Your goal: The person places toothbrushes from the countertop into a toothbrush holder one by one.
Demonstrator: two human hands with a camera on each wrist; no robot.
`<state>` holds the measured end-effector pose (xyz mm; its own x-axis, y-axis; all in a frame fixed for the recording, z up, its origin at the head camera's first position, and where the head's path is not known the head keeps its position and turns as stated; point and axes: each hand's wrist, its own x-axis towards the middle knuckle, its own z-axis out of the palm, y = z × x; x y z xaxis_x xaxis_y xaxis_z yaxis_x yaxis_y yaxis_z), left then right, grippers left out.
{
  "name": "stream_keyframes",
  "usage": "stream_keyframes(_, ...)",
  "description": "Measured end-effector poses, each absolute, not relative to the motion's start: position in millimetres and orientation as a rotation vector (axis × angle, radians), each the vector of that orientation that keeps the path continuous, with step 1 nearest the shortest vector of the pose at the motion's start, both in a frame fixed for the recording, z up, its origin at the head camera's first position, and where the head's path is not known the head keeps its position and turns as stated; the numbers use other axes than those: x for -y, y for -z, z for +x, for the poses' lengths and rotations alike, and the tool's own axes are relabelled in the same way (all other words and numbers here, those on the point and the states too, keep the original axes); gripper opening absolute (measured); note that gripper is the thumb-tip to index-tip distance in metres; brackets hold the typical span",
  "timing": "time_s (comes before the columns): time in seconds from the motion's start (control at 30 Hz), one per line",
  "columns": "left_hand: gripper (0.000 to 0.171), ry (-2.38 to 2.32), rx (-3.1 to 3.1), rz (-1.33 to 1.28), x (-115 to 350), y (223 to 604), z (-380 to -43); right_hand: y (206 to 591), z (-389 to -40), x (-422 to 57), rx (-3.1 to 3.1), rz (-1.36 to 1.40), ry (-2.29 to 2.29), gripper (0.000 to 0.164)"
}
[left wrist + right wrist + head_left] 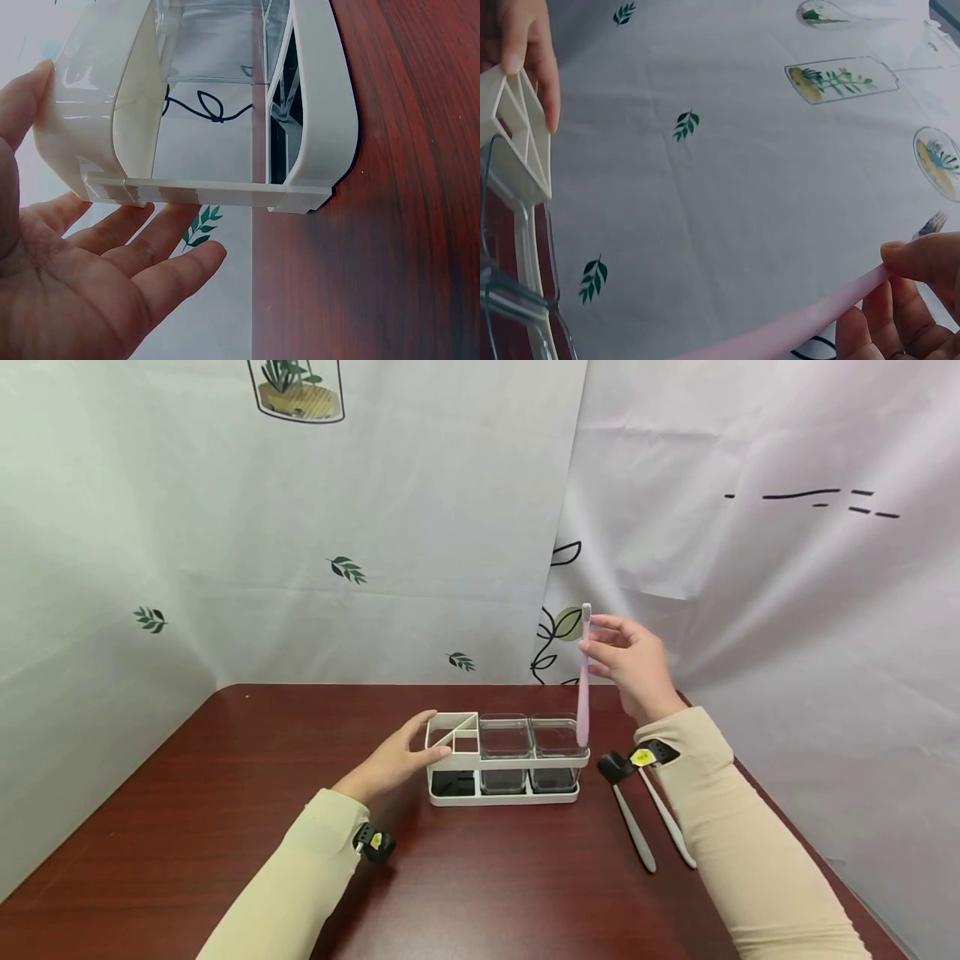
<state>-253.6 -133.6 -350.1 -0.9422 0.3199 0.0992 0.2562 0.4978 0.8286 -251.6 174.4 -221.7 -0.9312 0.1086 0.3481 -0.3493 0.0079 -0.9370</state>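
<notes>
My left hand [393, 764] grips the left end of a white two-tier toothbrush holder [452, 762], thumb at the front and fingers round the back corner. In the left wrist view its fingers lie along the holder's end bar [225, 193]. Dividers split the left section; two clear cups [505, 739] sit to its right. Between thumb and fingertips, my right hand [633, 664] pinches a pink toothbrush [583, 689] near its head. The brush stands nearly upright, bristles up, and its handle end overlaps the holder's right end in the head view.
Two slim handles, one grey [634, 828] and one white [670, 822], lie on the dark red table [480, 885] to the right, their upper ends hidden by the right wrist camera [617, 767]. A printed white curtain [390, 493] hangs behind the table.
</notes>
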Motion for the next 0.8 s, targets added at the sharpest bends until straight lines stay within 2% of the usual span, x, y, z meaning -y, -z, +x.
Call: stream_keyframes(0.8,0.078,-1.457,-2.665,0.507,133.4,351.3,-255.5,219.4,-262.8,-131.1,1.785,0.249,-2.168,0.024)
